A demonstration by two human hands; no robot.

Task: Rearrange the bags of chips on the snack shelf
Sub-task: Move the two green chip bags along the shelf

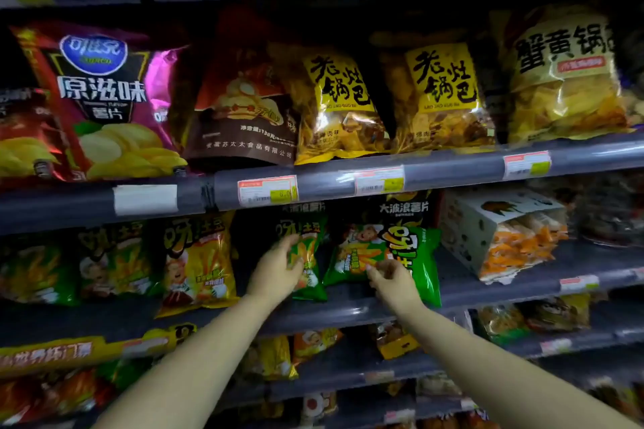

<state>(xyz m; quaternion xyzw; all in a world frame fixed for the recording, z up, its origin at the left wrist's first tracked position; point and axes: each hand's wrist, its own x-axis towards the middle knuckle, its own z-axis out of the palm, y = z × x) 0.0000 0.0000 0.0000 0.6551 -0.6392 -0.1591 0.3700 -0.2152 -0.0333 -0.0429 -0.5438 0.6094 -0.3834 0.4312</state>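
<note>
Green bag (pixel 308 265) between left fingers (pixel 294 256)

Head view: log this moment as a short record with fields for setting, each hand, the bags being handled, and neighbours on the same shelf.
setting: store snack shelf, several tiers of chip bags
left hand: gripping upright green bag
right hand: on sideways green bag, grip unclear
bags: both stand side by side on the middle tier
left neighbour: yellow bag
right neighbour: white pack, tilted
</note>
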